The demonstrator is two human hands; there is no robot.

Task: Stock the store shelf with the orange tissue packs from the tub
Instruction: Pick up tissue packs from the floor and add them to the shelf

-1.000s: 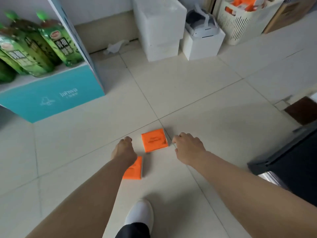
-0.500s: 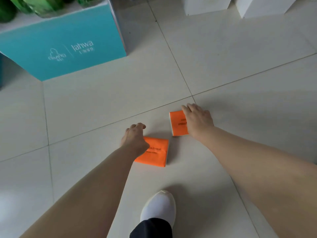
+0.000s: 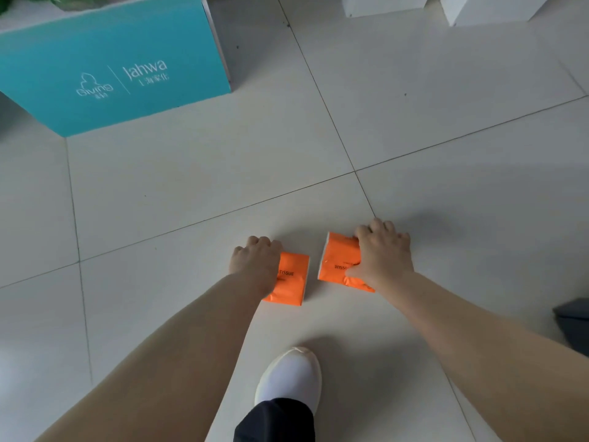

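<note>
Two orange packs (image 3: 292, 277) (image 3: 338, 261) — one in left hand (image 3: 255, 263), one in right hand (image 3: 384, 255).

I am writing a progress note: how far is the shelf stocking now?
Done: no pack seen on the teal shelf. In hand: the left hand grips the left pack, the right hand grips the right pack, both on the floor. Left: lifting and shelving both.
</note>
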